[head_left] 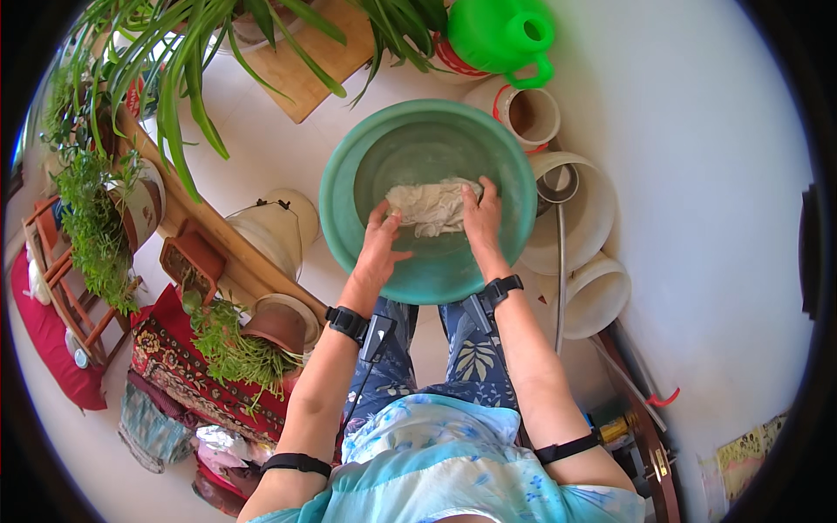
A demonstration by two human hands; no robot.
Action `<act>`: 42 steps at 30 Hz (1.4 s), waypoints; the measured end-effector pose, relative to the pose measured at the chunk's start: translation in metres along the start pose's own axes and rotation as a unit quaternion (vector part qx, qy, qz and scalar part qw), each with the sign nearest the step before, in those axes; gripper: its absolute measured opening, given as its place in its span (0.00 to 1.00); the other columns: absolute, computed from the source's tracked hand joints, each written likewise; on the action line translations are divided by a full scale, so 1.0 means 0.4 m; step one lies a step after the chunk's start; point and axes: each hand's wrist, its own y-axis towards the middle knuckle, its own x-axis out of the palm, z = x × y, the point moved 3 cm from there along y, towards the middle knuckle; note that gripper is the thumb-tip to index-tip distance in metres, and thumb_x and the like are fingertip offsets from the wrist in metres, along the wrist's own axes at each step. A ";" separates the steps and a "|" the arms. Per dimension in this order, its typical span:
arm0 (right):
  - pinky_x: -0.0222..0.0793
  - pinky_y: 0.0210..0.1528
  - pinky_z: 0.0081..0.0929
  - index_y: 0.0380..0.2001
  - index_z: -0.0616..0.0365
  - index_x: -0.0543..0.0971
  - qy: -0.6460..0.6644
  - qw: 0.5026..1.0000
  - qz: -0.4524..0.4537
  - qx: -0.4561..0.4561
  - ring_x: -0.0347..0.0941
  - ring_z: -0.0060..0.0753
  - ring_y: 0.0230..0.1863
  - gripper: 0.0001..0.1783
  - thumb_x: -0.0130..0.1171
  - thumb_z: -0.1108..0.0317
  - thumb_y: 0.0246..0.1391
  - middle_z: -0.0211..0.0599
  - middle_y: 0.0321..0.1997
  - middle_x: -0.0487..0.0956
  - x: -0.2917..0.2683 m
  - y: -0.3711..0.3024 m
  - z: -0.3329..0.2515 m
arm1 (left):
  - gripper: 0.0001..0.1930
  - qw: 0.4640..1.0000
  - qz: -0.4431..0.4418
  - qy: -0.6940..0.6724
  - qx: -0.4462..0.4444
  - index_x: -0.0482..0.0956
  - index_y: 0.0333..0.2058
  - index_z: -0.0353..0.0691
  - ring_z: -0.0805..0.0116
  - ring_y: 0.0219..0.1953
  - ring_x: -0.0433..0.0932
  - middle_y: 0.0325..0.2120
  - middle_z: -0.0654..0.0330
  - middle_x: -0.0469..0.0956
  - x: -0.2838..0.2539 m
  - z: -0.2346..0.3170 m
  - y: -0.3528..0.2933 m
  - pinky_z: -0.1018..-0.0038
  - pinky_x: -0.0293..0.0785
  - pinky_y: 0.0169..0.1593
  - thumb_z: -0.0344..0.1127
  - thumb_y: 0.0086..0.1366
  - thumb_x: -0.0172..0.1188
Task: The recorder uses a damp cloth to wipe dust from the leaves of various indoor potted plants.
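Note:
A green plastic basin (338,196) with what looks like water in it stands in front of my knees. Inside it is a crumpled, wet-looking off-white cloth (432,207), bunched lengthwise from left to right. My left hand (380,247) grips the cloth's left end with its fingertips, the thumb standing apart. At the right end my right hand (483,225) holds the cloth, thumb on top and fingers behind it. Whether the cloth's underside rests on the basin's bottom is hidden.
Right of the basin are pale round pots (586,213) and a metal ladle (561,196). A green watering can (503,39) stands beyond. Potted plants line a wooden shelf (196,205) at left; a lidded cream bucket (277,228) is close to the basin. A white wall (689,192) bounds the right.

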 end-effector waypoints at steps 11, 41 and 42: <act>0.68 0.40 0.19 0.46 0.59 0.74 0.315 0.883 -0.319 0.142 0.71 0.19 0.40 0.17 0.55 0.59 0.60 0.30 0.41 0.77 0.147 -0.196 -0.118 | 0.31 0.990 -0.052 -0.113 0.072 0.60 0.61 0.43 0.62 0.55 0.69 0.52 0.57 0.69 -0.047 0.015 0.030 0.60 0.71 0.52 0.54 0.67 0.54; 0.72 0.51 0.33 0.51 0.53 0.71 0.577 0.661 -0.450 0.166 0.74 0.32 0.49 0.22 0.40 0.48 0.66 0.34 0.47 0.76 -0.369 -0.493 -0.453 | 0.26 0.656 0.018 0.435 0.617 0.74 0.49 0.43 0.49 0.50 0.67 0.46 0.52 0.69 0.281 0.211 -0.781 0.56 0.65 0.52 0.48 0.53 0.66; 0.73 0.51 0.32 0.49 0.55 0.72 0.565 0.710 -0.409 0.093 0.74 0.33 0.49 0.25 0.41 0.45 0.65 0.34 0.47 0.76 -0.373 -0.497 -0.456 | 0.26 0.658 0.025 0.430 0.618 0.74 0.49 0.43 0.49 0.50 0.67 0.46 0.52 0.69 0.276 0.201 -0.797 0.56 0.65 0.52 0.48 0.53 0.66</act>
